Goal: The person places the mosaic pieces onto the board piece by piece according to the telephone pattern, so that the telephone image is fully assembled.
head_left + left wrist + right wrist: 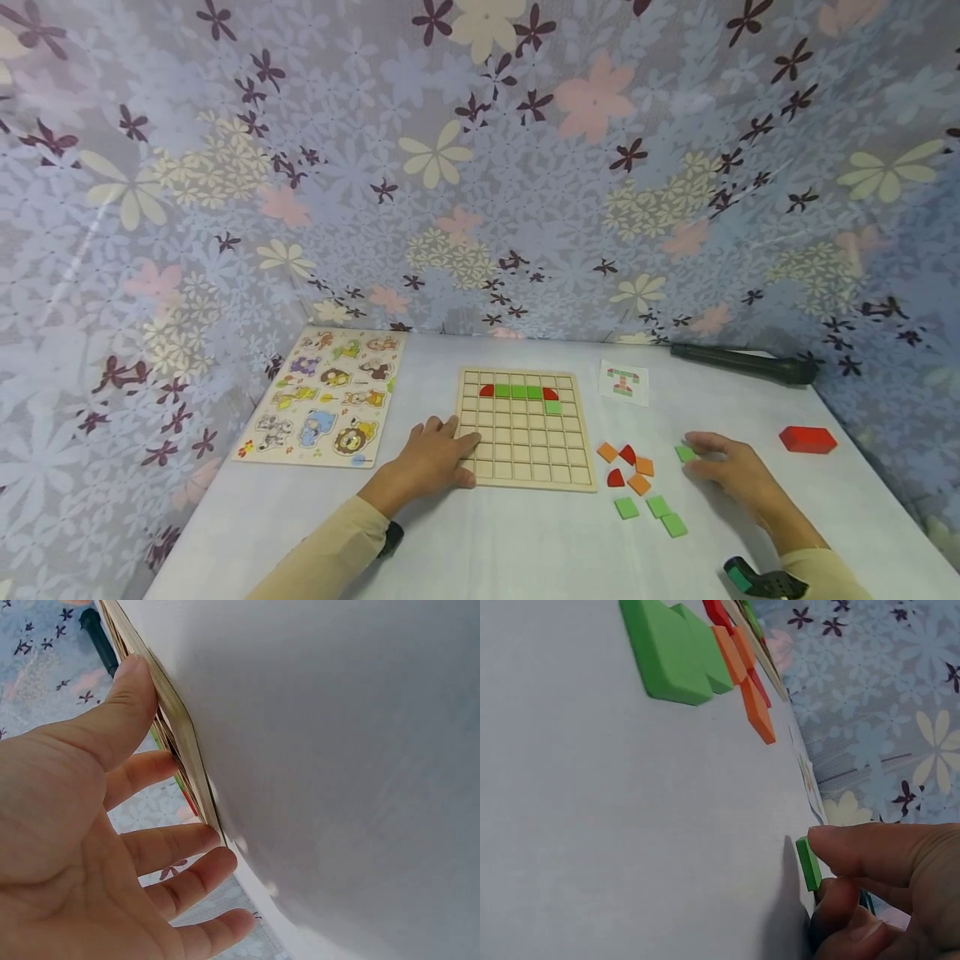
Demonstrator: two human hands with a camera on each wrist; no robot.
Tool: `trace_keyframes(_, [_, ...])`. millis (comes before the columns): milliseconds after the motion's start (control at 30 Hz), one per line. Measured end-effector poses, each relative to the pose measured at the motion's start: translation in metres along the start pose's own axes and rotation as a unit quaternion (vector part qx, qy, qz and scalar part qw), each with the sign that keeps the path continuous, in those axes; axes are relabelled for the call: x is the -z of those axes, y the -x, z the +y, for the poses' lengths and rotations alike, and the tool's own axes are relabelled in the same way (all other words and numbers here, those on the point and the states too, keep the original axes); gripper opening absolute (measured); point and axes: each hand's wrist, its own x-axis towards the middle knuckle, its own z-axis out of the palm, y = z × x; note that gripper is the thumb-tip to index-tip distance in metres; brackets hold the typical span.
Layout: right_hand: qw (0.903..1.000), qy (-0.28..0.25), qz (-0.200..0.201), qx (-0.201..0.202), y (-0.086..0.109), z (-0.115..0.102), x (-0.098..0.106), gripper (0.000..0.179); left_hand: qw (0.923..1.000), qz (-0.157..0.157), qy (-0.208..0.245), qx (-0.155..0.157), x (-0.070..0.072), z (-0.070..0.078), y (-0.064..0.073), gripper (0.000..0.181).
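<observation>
My left hand (429,460) rests at the left edge of a wooden grid board (525,454), fingers spread; in the left wrist view its thumb and fingertips meet the board's side. On the board, several green squares (519,392) stand in a row between two red quarter-round pieces (551,394), and one more light green square (552,407) lies below the right end. To the right of the board, my right hand (726,462) pinches a green square tile (808,864) between thumb and fingers, close over the table.
Loose orange squares (639,484), red quarter-rounds (616,478) and green squares (626,507) lie between board and right hand. A pattern card (624,382) lies behind them. An animal puzzle (322,400) is at left; a red block (807,439) and black rod-like object (742,363) at right.
</observation>
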Motion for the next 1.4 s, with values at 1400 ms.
trace_keyframes(1400, [0.9911, -0.041, 0.075, 0.102, 0.002, -0.025, -0.006, 0.051, 0.9997, 0.004, -0.023, -0.008, -0.002, -0.001, 0.000, 0.069])
